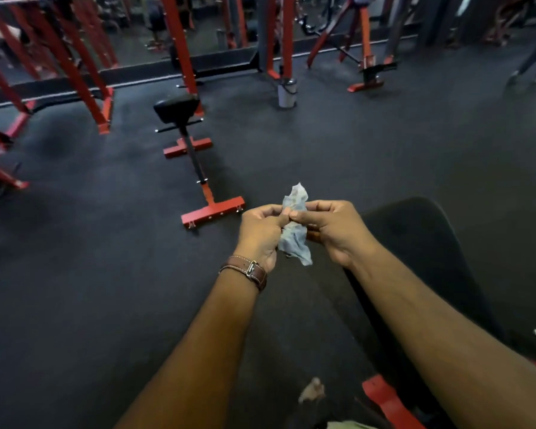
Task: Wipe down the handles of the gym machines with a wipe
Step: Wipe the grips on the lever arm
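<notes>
A: From the head camera, what could go wrong here?

B: The wipe [294,226] is crumpled and thin, pinched between both hands above the dark floor [106,274]. If the fingers pull apart too hard, I'd guess it tears, or slips and drops. No machine handle is within reach, so wiping has not begun.

A: How are the hands placed?

B: The left hand [262,232], with a brown watch strap [248,270] on its wrist, pinches the wipe's left edge between thumb and fingertips. The right hand [331,229] pinches the opposite edge, fingers curled. Both forearms reach forward, hands close together, thumbs nearly touching.

A: Anything nearby?

B: A red-framed bench [195,156] stands ahead; a black pad [421,243] sits beneath the right arm.
</notes>
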Demonstrator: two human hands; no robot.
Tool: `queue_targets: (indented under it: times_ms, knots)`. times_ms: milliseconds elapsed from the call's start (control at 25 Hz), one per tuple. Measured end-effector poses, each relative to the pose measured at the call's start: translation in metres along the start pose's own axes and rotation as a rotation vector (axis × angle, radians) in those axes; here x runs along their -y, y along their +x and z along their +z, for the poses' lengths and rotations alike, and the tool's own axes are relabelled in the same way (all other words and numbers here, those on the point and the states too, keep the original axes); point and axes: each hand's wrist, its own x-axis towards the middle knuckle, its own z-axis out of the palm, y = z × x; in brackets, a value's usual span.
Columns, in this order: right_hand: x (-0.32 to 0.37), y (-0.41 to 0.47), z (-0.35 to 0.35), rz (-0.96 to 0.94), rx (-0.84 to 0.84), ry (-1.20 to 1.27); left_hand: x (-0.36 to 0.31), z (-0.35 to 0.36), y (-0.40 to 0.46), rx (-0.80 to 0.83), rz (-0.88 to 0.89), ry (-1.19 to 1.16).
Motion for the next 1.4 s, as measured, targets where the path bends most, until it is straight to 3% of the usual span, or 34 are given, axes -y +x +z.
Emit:
queue_targets:
  times_ms: [200,320,600,720,840,920,1080,1240,1320,1400]
  knots:
    - [0.015,0.129,-0.006,0.039,-0.174,0.103,-0.010,0.018,0.142,-0.183,0.188,0.279]
    - [0.034,0.218,-0.009,0.049,-0.213,0.181,-0.029,0.035,0.236,-0.188,0.156,0.308]
    - [0.095,0.422,-0.025,0.006,-0.267,0.240,-0.085,0.082,0.425,-0.111,-0.090,-0.243]
    - [0.113,0.519,-0.041,-0.076,-0.310,0.206,-0.097,0.100,0.521,-0.028,-0.103,-0.246]
    - [0.128,0.615,-0.049,-0.153,-0.289,0.145,-0.114,0.111,0.620,0.236,0.015,-0.205]
    - [0.138,0.690,-0.053,-0.182,-0.320,0.163,-0.132,0.121,0.696,0.398,0.093,-0.086]
    - [0.170,0.818,-0.063,-0.236,-0.402,0.118,-0.174,0.145,0.843,0.437,0.178,0.256]
    - [0.206,0.927,-0.104,-0.241,-0.597,-0.194,-0.205,0.186,0.990,0.559,0.297,0.657]
    - [0.218,0.986,-0.134,-0.223,-0.603,-0.398,-0.212,0.218,1.062,0.598,0.418,0.854]
    - [0.232,1.054,-0.165,-0.218,-0.565,-0.598,-0.214,0.255,1.135,0.562,0.520,0.896]
